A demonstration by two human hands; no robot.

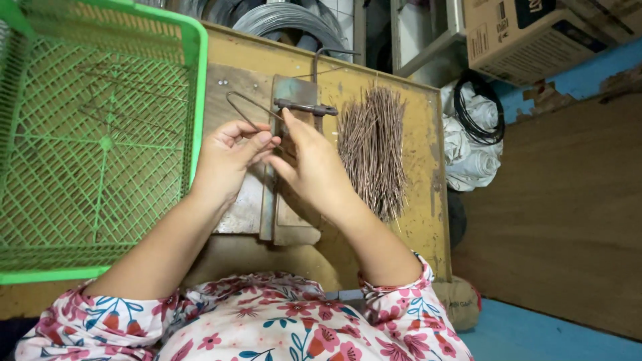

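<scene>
My left hand [227, 157] pinches a thin metal wire [242, 105] that is bent into a narrow loop pointing up and left. My right hand [311, 164] rests beside it, fingers raised toward a small metal bending jig [304, 107] fixed on a metal plate [241, 207]. The wire's ends run toward the jig's bar. To the right of my right hand lies a pile of straight wire pieces [374, 150] on the yellowish wooden board [421, 220].
A green plastic mesh basket [100, 140] stands at the left. Coils of grey wire [287, 20] lie behind the board. At the right are white sacks with a black cable coil [478, 117], a cardboard box [521, 33] and a wooden floor.
</scene>
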